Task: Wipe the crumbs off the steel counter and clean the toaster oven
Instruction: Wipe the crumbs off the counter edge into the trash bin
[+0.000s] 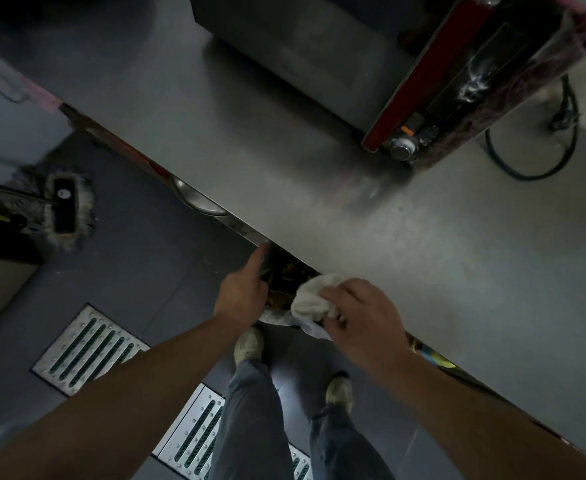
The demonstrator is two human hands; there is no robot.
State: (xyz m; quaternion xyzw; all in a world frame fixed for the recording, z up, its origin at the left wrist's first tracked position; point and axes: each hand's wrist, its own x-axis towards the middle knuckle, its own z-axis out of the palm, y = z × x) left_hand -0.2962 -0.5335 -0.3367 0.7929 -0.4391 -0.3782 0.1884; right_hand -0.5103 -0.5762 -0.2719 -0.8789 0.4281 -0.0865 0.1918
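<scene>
Right hand bunching white cloth at tabletop edge; left hand gripping dark bin below, seemingly catching swept crumbs.

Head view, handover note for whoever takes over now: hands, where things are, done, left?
Right hand grips the white cloth at the front edge of the steel counter.
Left hand holds a dark, blurred object just below that edge, over what looks like a lined bin holding scraps; likely catching crumbs.
Toaster oven, red-trimmed, stands at the back right of the counter, its cord trailing beside it.
Done: counter near the hands looks mostly swept, though blur hides fine crumbs.
Left: finish the edge sweep, then clean the toaster oven; white smears show on its front.
</scene>
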